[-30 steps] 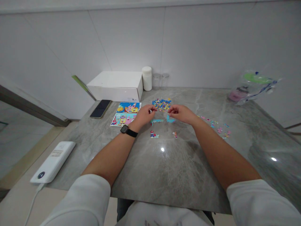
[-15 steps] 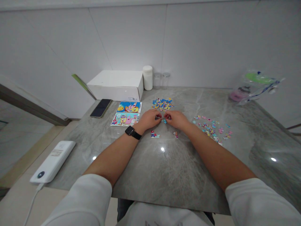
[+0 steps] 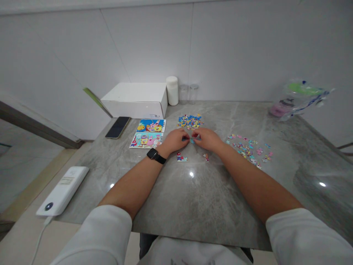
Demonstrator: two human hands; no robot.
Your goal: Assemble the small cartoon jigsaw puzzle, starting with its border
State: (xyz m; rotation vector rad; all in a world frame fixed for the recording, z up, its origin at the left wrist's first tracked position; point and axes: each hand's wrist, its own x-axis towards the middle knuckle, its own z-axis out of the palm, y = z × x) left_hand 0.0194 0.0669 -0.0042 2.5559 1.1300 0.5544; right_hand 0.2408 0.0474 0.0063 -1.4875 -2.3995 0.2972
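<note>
Between my fingertips, just above the table's middle, is a small light-blue jigsaw piece (image 3: 192, 141). My left hand (image 3: 178, 140) pinches it from the left, and my right hand (image 3: 205, 139) closes on its other side. Nearer to me lie a small joined cluster of jigsaw pieces (image 3: 182, 158) and, to its right, a brownish jigsaw piece (image 3: 206, 157). Beyond my hands sits a heap of blue and yellow jigsaw pieces (image 3: 189, 120). Loose pink and turquoise jigsaw pieces (image 3: 249, 150) are scattered beside my right forearm. Two cartoon picture cards (image 3: 147, 140) lie left of my left hand.
A phone (image 3: 118, 127), a white box (image 3: 135, 101), a white bottle (image 3: 172, 91) and two clear jars (image 3: 193, 94) stand or lie toward the back. A power bank (image 3: 63, 190) with a cable rests at the left edge. A plastic bag (image 3: 299, 99) is at the back right.
My fingertips have drawn slightly closer together around the light-blue piece, and less of it shows now. The view has shifted a little; the other pieces have stayed put.
</note>
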